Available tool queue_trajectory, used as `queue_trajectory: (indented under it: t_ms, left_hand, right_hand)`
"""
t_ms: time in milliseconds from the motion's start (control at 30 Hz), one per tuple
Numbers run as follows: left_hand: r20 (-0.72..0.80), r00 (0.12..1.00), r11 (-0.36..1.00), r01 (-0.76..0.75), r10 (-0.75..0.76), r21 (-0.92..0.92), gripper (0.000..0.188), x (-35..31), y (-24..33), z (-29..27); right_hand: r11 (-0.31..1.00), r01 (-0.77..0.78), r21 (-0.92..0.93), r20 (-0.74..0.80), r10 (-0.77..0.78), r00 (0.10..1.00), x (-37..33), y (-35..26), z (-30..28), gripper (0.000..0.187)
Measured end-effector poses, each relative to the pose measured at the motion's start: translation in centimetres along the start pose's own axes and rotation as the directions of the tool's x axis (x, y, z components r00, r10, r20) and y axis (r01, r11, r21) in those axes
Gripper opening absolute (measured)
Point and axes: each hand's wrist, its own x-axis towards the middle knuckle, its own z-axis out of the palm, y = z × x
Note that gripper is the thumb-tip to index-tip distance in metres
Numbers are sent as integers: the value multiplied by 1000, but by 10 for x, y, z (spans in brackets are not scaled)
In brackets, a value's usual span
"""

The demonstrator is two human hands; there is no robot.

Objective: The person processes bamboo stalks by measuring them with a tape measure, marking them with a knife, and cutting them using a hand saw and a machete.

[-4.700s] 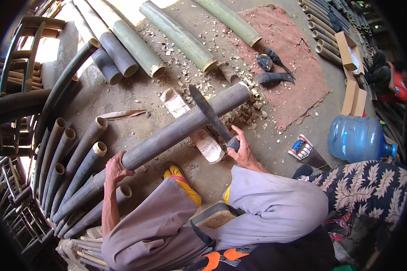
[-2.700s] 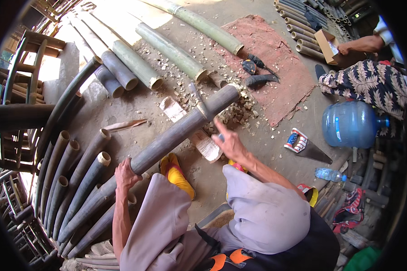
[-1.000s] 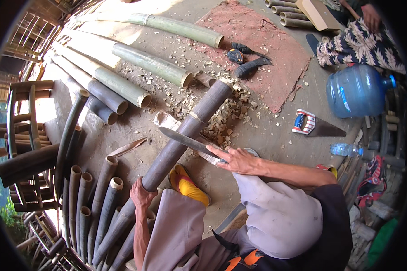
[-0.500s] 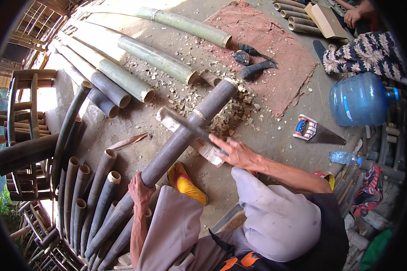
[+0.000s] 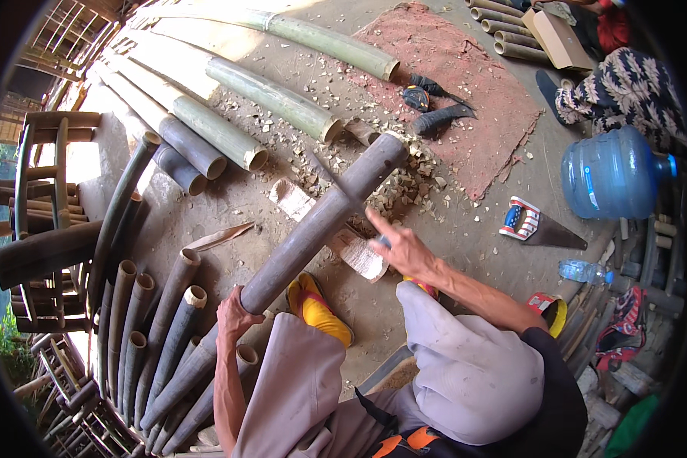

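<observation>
A long dark bamboo pole slants from the lower left up to the middle, its far end above a heap of pale chips. My left hand is wrapped round the pole's near part, beside my left knee. With its index finger stretched forward, my right hand grips a machete; its handle is mostly hidden in the palm. The machete's dark blade crosses the pole close to its far end; whether its edge touches the bamboo is hard to tell. Beneath the pole lies a pale, hacked wooden block.
Several green bamboo poles lie at the far left; cut lengths stand at near left beside a bamboo frame. To the right are a handsaw, a large blue water jug and a seated person's patterned trouser leg.
The machete blade has tipped to a steeper angle across the pole, and my right hand has shifted slightly right. The pale ring on the pole no longer shows. My left hand keeps its grip.
</observation>
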Motion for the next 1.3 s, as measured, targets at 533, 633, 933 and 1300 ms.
queue_trajectory:
  t_ms: [533,633,933,1300]
  left_hand:
    - [-163,986,997,-17,30,81,74,-13,-5,20]
    - [-37,999,1000,23,-22,7,75,-14,-4,14]
    - [-262,961,984,-42,87,170,76,-10,-3,30]
    - [-468,866,960,-47,177,275,81,-17,-8,46]
  right_hand:
    - [937,-349,0,139,346,928,9,-9,-23,68]
    - [933,76,-353,440,94,893,-20,-8,-19,73]
    - [958,170,-231,255,-109,961,-17,-2,-17,74]
    - [913,-396,93,50,393,918,16,-19,-25,67]
